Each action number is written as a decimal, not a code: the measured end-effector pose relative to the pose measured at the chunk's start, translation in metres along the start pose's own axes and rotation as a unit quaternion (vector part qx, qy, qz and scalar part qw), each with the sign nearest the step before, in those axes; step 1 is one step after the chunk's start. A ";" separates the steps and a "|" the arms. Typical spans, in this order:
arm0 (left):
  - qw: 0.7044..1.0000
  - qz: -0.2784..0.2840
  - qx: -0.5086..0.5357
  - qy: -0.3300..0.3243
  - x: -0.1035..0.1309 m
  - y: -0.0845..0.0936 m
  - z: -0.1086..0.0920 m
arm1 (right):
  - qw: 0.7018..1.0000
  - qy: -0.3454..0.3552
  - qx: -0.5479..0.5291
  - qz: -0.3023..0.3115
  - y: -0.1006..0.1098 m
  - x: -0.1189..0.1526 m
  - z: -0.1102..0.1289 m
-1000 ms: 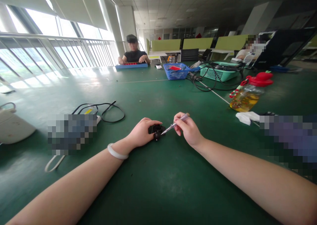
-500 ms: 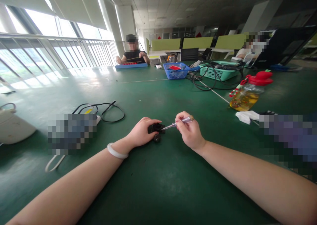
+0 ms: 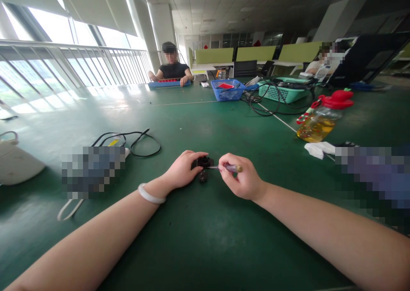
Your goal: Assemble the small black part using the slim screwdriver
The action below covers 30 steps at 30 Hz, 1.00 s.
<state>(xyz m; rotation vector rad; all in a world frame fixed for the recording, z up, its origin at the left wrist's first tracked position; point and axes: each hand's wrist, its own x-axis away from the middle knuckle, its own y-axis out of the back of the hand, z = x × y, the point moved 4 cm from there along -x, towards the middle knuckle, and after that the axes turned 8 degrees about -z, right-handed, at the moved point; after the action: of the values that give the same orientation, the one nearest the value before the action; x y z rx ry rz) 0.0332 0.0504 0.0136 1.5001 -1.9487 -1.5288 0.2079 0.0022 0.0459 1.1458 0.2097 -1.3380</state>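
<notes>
On the green table, my left hand point(image 3: 183, 170) grips a small black part point(image 3: 204, 161) with a rounded opening, thumb on the near side and fingers on the far side. What kind of part it is I cannot tell. My right hand point(image 3: 241, 177) is closed round a small screwdriver point(image 3: 231, 167) with a clear purplish handle. Its thin metal shaft points left and its tip meets the right side of the black part. A small dark round piece point(image 3: 203, 176) sits just below the part; whether it is attached is unclear.
A black cable point(image 3: 145, 143) lies left, beside a blurred-out object point(image 3: 92, 171). To the right stand a red-lidded bottle point(image 3: 317, 120) and a white cloth point(image 3: 318, 149). Farther back are a blue basket point(image 3: 226, 93) and a green basket point(image 3: 282, 95). A person point(image 3: 173, 66) sits across the table.
My right hand has moved left and slightly down, and the screwdriver has swung to lie nearly level. My left hand keeps its hold. The person opposite has lowered a hand.
</notes>
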 end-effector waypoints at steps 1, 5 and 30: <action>1.000 0.000 -0.002 -0.001 0.000 0.000 0.000 | 1.000 -0.009 0.009 -0.007 0.001 0.000 -0.001; 1.000 0.001 -0.007 0.000 -0.001 0.000 -0.001 | 0.999 -0.037 0.029 0.008 -0.001 -0.001 -0.005; 0.999 -0.023 -0.037 0.004 0.003 -0.001 0.004 | 0.992 0.073 0.100 -0.015 -0.026 0.009 0.007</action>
<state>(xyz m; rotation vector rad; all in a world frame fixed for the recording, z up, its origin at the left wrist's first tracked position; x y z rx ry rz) 0.0295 0.0501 0.0101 1.5273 -1.8447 -1.5929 0.1854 -0.0043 0.0291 1.4163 0.2037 -1.3242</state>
